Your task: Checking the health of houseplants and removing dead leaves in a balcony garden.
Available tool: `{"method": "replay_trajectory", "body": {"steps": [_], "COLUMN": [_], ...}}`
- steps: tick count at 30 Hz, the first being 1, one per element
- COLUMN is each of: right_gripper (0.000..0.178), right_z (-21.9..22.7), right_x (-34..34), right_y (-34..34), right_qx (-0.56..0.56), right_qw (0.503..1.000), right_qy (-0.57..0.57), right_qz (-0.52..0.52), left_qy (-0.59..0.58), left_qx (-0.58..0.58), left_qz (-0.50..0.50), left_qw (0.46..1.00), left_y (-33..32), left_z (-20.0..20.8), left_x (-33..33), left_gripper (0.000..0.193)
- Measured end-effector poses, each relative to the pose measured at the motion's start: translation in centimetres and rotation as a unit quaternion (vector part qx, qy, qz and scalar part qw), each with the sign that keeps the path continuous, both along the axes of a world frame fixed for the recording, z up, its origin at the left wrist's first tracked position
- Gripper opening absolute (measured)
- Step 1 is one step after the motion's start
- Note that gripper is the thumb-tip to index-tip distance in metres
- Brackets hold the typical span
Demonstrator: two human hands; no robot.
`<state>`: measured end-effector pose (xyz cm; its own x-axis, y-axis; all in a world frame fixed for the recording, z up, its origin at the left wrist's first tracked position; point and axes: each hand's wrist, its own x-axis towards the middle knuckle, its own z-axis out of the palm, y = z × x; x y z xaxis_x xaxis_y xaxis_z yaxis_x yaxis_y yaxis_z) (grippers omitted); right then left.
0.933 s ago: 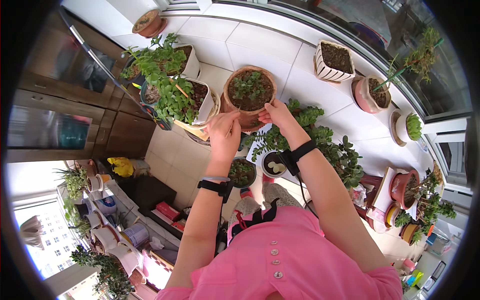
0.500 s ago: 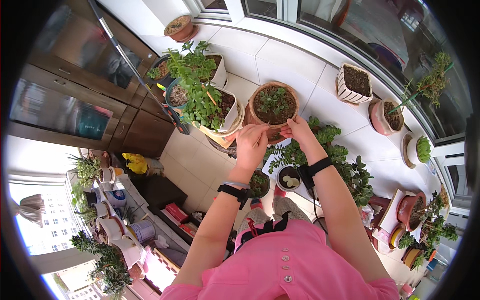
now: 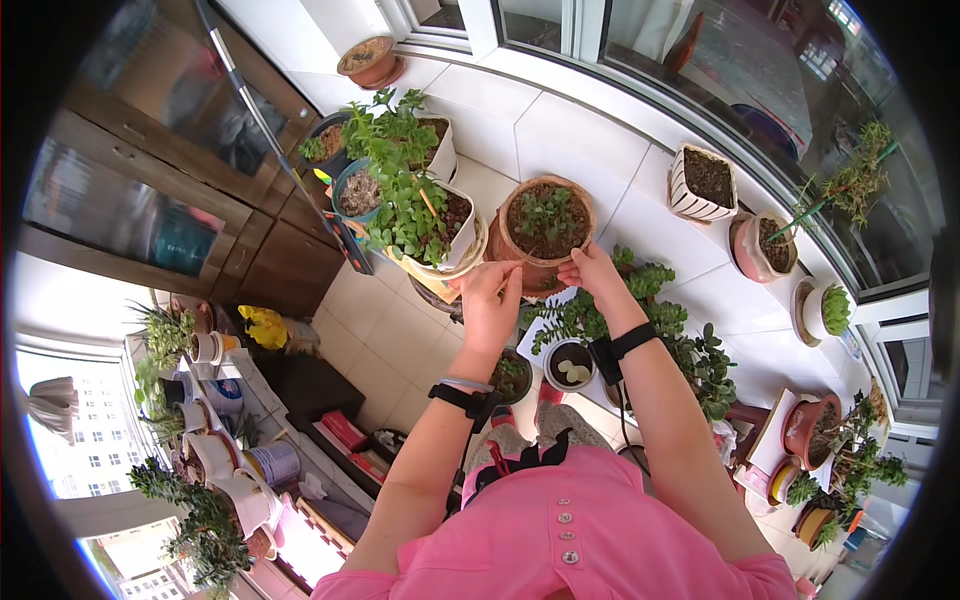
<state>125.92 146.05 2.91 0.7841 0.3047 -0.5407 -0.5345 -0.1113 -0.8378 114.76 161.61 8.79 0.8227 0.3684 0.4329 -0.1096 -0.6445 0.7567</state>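
Note:
In front of me stands a round terracotta pot with dark soil and a small leafy green plant growing in it. My right hand is at the pot's near right rim, thumb and fingers closed on it. My left hand is beside the near left edge of the pot, apart from the rim. Its fingers are curled together, and whatever may be between them is too small to make out. Both wrists wear black straps.
Left of the pot, a bushy plant grows in a white pot. A trailing succulent spreads close to my right forearm. Below it sits a small pot with pale pieces. A striped planter stands on the right ledge.
My left hand has drawn back from the rim, toward me and slightly left. My right hand stays at the rim. The whole view has shifted slightly.

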Motion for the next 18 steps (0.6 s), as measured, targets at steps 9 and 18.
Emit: {"method": "replay_trajectory", "body": {"steps": [9, 18], "right_gripper": [0.023, 0.024], "right_z": [-0.2, -0.1], "right_x": [0.2, 0.1], "right_y": [0.1, 0.2], "right_qx": [0.0, 0.0], "right_qw": [1.0, 1.0], "right_qy": [0.001, 0.01], "right_qz": [0.005, 0.009], "left_qy": [-0.009, -0.009], "left_qx": [0.024, -0.001], "left_qz": [-0.007, -0.041], "left_qw": [1.0, 0.999], "left_y": [0.2, 0.6], "left_z": [-0.5, -2.8], "left_x": [1.4, 2.7], "left_gripper": [0.007, 0.01]}}
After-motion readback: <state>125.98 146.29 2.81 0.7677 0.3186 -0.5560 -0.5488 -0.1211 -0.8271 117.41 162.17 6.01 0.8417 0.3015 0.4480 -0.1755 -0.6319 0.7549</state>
